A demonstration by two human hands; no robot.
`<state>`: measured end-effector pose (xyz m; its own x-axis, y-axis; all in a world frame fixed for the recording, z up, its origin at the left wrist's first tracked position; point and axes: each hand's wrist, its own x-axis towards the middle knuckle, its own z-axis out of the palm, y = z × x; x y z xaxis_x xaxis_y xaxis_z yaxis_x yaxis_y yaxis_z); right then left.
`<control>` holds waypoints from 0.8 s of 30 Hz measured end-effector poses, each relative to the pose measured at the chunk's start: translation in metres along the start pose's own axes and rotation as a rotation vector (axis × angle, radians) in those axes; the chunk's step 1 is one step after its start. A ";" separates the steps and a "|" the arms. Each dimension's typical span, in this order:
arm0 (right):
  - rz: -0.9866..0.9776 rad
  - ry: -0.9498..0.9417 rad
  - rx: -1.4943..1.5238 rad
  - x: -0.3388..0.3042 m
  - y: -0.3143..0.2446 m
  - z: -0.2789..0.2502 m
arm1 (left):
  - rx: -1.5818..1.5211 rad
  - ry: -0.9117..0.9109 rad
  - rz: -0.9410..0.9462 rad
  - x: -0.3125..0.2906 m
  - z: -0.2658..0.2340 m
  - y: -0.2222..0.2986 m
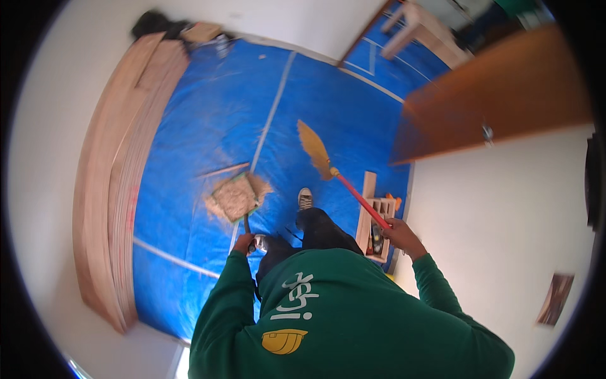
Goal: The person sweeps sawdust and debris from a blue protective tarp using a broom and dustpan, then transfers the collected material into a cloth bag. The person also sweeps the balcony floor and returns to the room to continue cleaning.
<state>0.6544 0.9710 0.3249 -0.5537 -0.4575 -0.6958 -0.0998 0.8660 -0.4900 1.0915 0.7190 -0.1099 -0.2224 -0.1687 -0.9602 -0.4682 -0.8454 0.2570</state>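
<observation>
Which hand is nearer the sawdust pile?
Left. The left hand grips the dustpan handle, close below the sawdust pile in the picture; the right hand is farther off, to the pile's right, gripping the broom's red handle.

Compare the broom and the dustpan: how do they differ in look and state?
The broom has a long red handle; the dustpan shows a shorter, dark one. The broom's head tapers; the dustpan is squarish. The dustpan holds pale debris; the broom shows none. Both are held, by right hand and left hand respectively.
</observation>
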 end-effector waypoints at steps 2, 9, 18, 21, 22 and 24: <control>0.019 0.013 0.104 -0.014 0.022 0.007 | 0.029 0.035 -0.072 0.008 -0.001 0.009; 0.208 0.156 0.171 -0.041 0.116 0.048 | -0.264 -0.096 -0.327 0.001 -0.013 0.034; -0.023 -0.013 -0.191 0.018 0.257 0.094 | -0.040 0.021 -0.281 -0.070 -0.008 0.060; 0.107 -0.109 -0.114 0.012 0.265 0.087 | 0.126 0.128 -0.226 -0.091 -0.008 0.081; 0.258 -0.134 0.046 0.010 0.262 0.082 | 0.180 0.157 -0.209 -0.096 -0.008 0.092; 0.477 -0.089 0.309 0.005 0.254 0.071 | 0.285 0.208 -0.176 -0.106 -0.005 0.116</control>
<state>0.6852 1.1744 0.1602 -0.4051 -0.0572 -0.9125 0.3976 0.8877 -0.2322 1.0648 0.6365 0.0215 0.0463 -0.1575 -0.9864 -0.7091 -0.7007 0.0786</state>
